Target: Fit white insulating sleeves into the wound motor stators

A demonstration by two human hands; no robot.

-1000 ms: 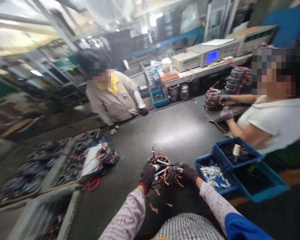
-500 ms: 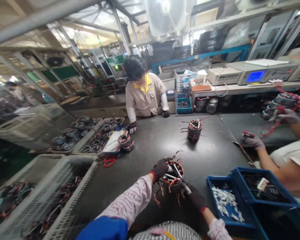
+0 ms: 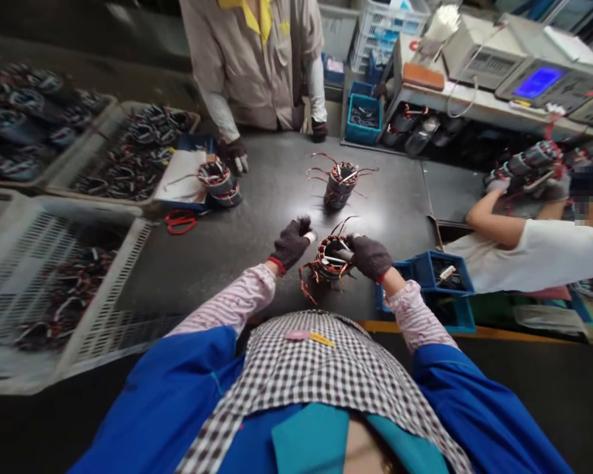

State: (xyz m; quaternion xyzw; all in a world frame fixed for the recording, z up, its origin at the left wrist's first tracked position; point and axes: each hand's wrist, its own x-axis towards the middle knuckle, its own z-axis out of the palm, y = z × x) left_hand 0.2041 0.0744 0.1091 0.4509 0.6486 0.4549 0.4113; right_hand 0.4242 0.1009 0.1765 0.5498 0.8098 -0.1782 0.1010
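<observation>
A round wound metal core (image 3: pixel 334 258) with copper and red wire ends and white sleeves stands on the dark table in front of me. My right hand (image 3: pixel 370 257), in a dark glove, grips its right rim, the fingers reaching into the opening. Left of the core, my left hand (image 3: pixel 292 245) is off it, thumb and fingers bent towards each other; whether something small is between them is too small to tell. Farther back stands a second core stack (image 3: pixel 340 186), and another stack (image 3: pixel 220 184) is at the left beside a white sheet.
Red-handled scissors (image 3: pixel 180 222) lie at the left, near a white crate (image 3: pixel 96 309) of wound parts. Blue bins (image 3: pixel 442 273) are at the right. One person (image 3: pixel 261 72) stands opposite; another (image 3: pixel 528 250) works at the right.
The view has tilted downward. My left hand has come off the core and moved away to its left. My right hand has shifted up to the core's right rim.
</observation>
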